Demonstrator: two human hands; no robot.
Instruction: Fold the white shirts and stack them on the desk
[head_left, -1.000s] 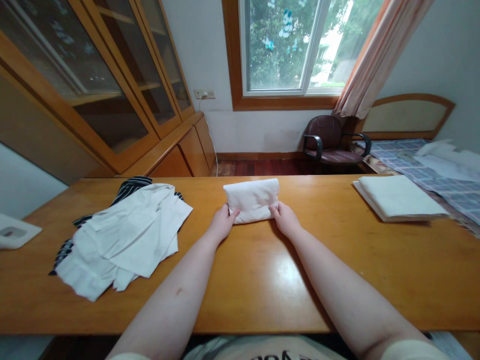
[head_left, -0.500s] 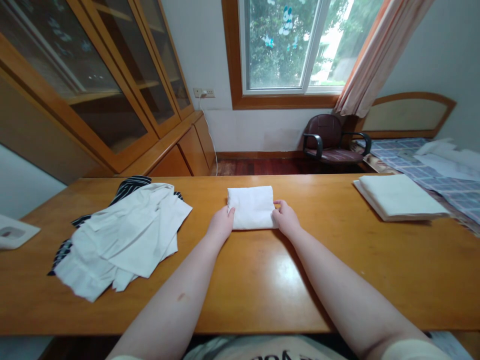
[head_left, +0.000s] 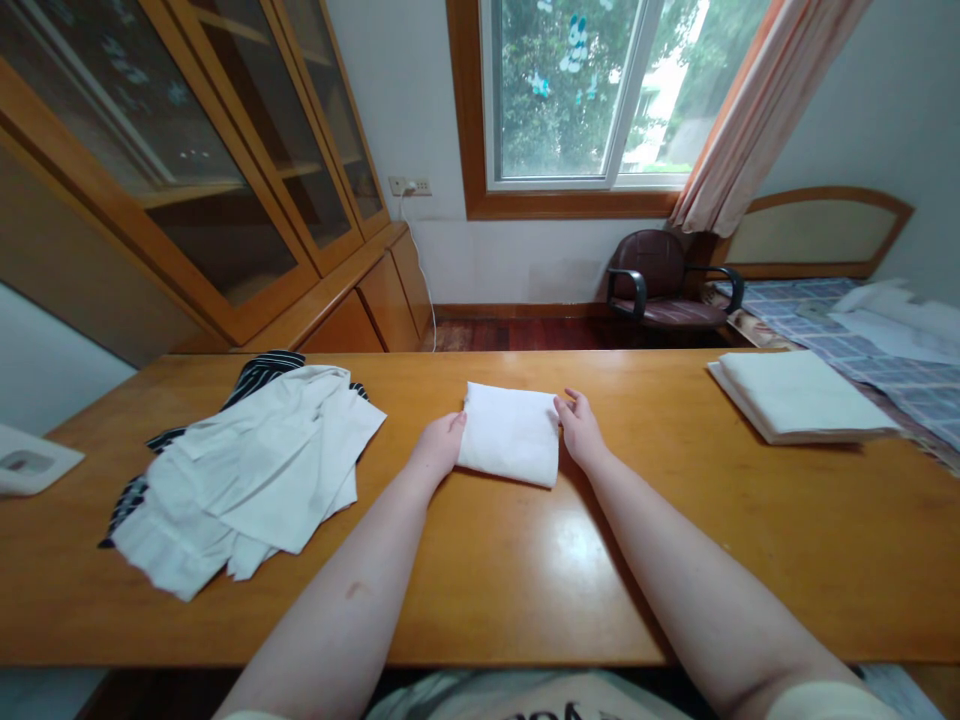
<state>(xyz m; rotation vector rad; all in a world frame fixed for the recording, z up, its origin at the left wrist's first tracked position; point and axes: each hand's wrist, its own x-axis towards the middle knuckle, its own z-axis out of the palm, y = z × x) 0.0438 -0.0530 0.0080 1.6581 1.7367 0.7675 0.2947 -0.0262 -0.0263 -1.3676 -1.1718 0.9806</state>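
Note:
A small folded white cloth (head_left: 509,434) is in front of me at the middle of the wooden table (head_left: 480,590), turned a little so its right side sits lower. My left hand (head_left: 441,443) pinches its left edge, thumb on top and the other fingers mostly hidden. At the upper right edge is my right hand (head_left: 580,428), its fingers apart and a fingertip touching the cloth's side. Whether the cloth is slightly raised off the wood I cannot tell.
To the left lies a loose heap of white cloth (head_left: 255,480) over a black-and-white striped one (head_left: 266,372). A folded white stack (head_left: 806,395) rests at the right. A white object (head_left: 34,462) shows at the far left edge. Beyond the table stands a chair (head_left: 652,275).
The folded cloth has turned clockwise, its right side coming nearer to me. My right hand has loosened from the right edge and shifted slightly up; my left hand keeps its grip.

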